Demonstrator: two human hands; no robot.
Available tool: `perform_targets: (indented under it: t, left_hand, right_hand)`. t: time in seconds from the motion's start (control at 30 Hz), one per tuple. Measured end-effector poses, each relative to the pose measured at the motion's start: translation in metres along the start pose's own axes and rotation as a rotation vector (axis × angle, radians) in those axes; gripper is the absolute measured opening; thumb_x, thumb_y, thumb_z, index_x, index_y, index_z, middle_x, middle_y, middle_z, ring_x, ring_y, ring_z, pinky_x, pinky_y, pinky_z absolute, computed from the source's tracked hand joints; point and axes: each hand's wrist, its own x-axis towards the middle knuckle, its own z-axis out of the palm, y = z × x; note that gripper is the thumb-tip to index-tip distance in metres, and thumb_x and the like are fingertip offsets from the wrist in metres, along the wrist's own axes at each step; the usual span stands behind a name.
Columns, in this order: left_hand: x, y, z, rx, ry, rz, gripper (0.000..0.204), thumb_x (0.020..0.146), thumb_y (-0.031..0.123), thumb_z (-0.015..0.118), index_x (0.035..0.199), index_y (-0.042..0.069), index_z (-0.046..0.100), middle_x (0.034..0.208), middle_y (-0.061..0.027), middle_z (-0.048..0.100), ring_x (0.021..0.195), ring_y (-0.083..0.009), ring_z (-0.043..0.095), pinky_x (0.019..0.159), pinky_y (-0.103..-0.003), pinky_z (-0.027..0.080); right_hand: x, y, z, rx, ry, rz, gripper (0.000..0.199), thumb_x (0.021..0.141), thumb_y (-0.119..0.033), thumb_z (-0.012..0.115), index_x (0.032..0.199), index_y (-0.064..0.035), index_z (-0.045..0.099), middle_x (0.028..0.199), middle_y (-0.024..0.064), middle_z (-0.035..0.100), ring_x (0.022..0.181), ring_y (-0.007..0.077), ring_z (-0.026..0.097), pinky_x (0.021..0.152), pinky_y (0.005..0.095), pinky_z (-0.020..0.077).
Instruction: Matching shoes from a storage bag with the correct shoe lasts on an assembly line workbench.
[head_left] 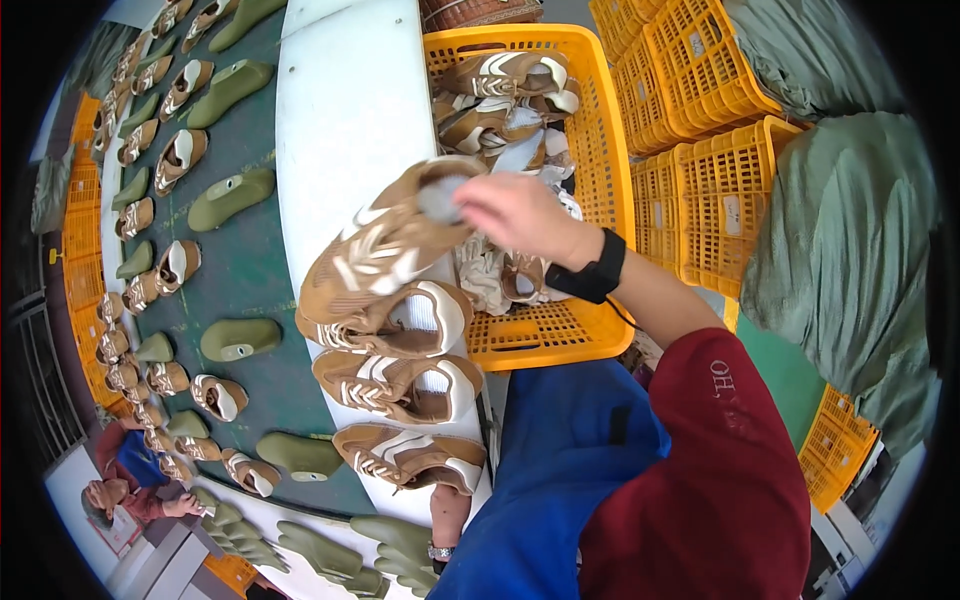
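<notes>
My right hand (pixel 515 212) grips a brown sneaker with white laces and stripes (pixel 385 235) at its collar, fingers inside the opening. The shoe tilts over the white ledge (pixel 345 95) and looks slightly blurred. Below it, three similar sneakers lie in a row: an upper sneaker (pixel 440 325), a middle sneaker (pixel 400 388) and a lower sneaker (pixel 410 455). My left hand (pixel 450 497) comes up behind the lower sneaker, its fingers hidden by that shoe. To the right stands a yellow basket (pixel 610 150), with more brown sneakers (pixel 505 75) and pale paper-like stuffing inside.
Left of the ledge, a dark green surface (pixel 255 290) carries rows of sneakers and olive-green shoe lasts (pixel 230 198). More lasts (pixel 320 552) lie at the lower left, near another person (pixel 140 490). Stacked yellow crates (pixel 700 190) and green-grey covers (pixel 840 220) stand at the right.
</notes>
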Motion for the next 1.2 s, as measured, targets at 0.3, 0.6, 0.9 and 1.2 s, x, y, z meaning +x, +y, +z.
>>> perform_targets:
  t: [0.3, 0.6, 0.9, 1.2]
  left_hand:
    - [0.0, 0.002, 0.001, 0.063, 0.029, -0.003, 0.018, 0.077, 0.017, 0.058, 0.075, 0.001, 0.064, 0.072, -0.0231, 0.06, 0.072, -0.0428, 0.059, 0.06, -0.046, 0.047]
    - [-0.002, -0.006, 0.008, 0.07, -0.031, 0.042, 0.019, 0.076, 0.019, 0.06, 0.074, 0.001, 0.064, 0.071, -0.0208, 0.061, 0.068, -0.0398, 0.06, 0.058, -0.043, 0.047]
    - [0.001, -0.012, 0.001, 0.077, -0.01, -0.079, 0.027, 0.079, 0.027, 0.06, 0.079, 0.001, 0.064, 0.079, -0.0242, 0.062, 0.079, -0.0428, 0.06, 0.065, -0.047, 0.048]
    - [-0.062, 0.043, -0.094, -0.165, -0.148, 0.173, 0.034, 0.086, 0.034, 0.061, 0.099, 0.002, 0.063, 0.09, -0.0159, 0.066, 0.084, -0.0285, 0.065, 0.075, -0.034, 0.05]
  right_hand:
    - [-0.163, 0.184, 0.115, -0.213, -1.064, 0.79, 0.048, 0.079, -0.019, 0.054, 0.126, -0.0087, 0.049, 0.12, 0.0175, 0.057, 0.103, 0.0322, 0.058, 0.086, 0.0363, 0.0477]
    - [-0.203, 0.155, 0.143, -0.436, -1.143, 0.974, 0.043, 0.079, -0.041, 0.061, 0.11, -0.0124, 0.064, 0.111, 0.0095, 0.064, 0.107, 0.0265, 0.058, 0.093, 0.043, 0.0393]
    - [-0.171, 0.078, -0.005, 1.38, 0.138, 1.17, 0.059, 0.088, -0.06, 0.044, 0.122, -0.0127, 0.05, 0.109, 0.0038, 0.057, 0.086, 0.0161, 0.052, 0.078, 0.0319, 0.0447]
    - [-0.085, -0.107, -0.069, 1.574, -0.19, 0.557, 0.072, 0.082, -0.059, 0.055, 0.136, -0.0149, 0.039, 0.129, 0.0067, 0.05, 0.11, 0.0212, 0.051, 0.093, 0.0334, 0.042]
